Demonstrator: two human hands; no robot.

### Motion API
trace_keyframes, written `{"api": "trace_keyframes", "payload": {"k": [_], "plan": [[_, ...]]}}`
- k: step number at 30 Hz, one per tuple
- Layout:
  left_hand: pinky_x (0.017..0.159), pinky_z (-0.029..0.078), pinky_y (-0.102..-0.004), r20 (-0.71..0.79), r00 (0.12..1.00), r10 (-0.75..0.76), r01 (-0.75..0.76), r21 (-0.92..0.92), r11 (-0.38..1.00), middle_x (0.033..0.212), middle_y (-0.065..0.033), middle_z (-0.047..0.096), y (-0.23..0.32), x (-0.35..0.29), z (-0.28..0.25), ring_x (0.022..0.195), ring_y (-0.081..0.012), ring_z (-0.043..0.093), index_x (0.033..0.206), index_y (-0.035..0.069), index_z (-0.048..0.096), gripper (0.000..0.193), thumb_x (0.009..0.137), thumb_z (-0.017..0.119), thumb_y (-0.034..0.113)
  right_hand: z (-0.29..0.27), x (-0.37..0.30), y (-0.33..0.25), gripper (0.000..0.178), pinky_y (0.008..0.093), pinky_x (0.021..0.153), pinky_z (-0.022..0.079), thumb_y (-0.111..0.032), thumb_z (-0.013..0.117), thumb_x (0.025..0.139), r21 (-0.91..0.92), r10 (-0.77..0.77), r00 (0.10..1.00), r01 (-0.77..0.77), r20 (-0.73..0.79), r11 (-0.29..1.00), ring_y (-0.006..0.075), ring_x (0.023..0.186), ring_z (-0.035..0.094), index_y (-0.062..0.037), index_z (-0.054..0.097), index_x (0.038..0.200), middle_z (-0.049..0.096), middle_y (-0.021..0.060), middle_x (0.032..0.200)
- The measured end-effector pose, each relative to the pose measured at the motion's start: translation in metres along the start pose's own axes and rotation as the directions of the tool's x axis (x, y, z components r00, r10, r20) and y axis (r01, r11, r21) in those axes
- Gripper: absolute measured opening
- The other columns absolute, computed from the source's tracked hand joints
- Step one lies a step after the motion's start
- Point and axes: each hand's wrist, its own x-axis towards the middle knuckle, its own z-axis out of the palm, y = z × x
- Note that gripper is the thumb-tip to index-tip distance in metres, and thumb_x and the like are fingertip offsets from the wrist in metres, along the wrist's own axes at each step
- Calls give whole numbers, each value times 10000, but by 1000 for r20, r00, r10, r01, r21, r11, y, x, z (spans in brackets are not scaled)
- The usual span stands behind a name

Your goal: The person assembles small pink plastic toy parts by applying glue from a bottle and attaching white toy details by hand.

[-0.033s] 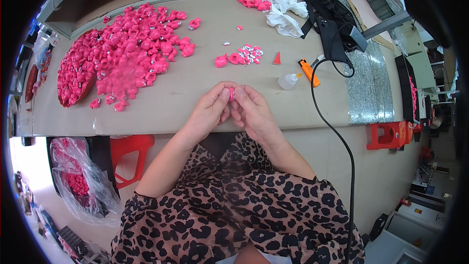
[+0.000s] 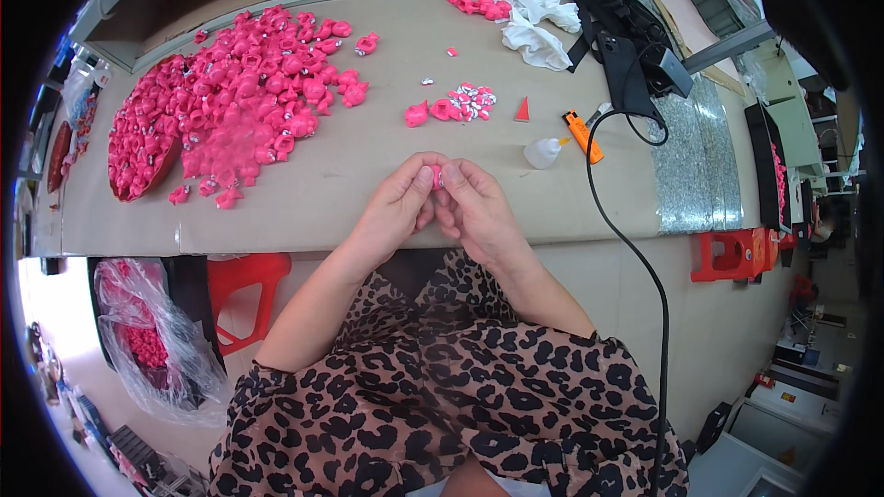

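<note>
Left of the white bottle (image 2: 543,154), left hand (image 2: 391,204) and right hand (image 2: 483,212) both pinch a pink piece (image 2: 437,177): small, bright, its shape mostly covered! And since a moment ago? No visible shift; piece and hands hold their places.

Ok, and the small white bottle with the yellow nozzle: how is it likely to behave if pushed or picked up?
The bottle is probably light, being small. Its whitish body looks like thin plastic, so a hard grip may squeeze it in. Its rounded sides suggest it could roll if pushed.
</note>
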Motion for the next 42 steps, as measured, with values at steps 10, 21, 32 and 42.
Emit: {"api": "trace_keyframes", "payload": {"k": [10,21,32,42], "plan": [[431,228,-144,4,997,76,-75,-37,996,581,27,451,-6,1,5,486,-19,326,992,89,422,260,919,285,299,6,0,4,196,168,370,237,-248,450,872,34,-21,1000,21,-7,999,33,436,334,-62,460,811,402,-24,580],[449,341,-142,-15,999,44,-44,-17,999,639,4,442,-3,-1,8,528,-38,436,969,79,381,275,915,270,325,7,-1,3,184,169,392,245,-248,446,874,35,-15,1000,15,4,999,33,454,331,-79,461,804,402,-29,587],[485,421,-192,-63,995,76,-78,-26,997,665,-13,428,-10,2,7,544,-67,458,942,54,386,241,919,276,267,6,1,4,188,173,398,256,-251,446,873,46,-1,1000,-1,30,999,41,467,340,-83,446,788,407,-23,612],[418,413,-201,-108,987,120,-120,7,993,616,-22,429,-10,3,11,487,-67,438,878,29,394,201,916,302,204,6,0,2,191,186,395,274,-248,424,882,12,5,1000,-5,1,1000,55,438,346,-77,448,801,401,-22,562]]}}
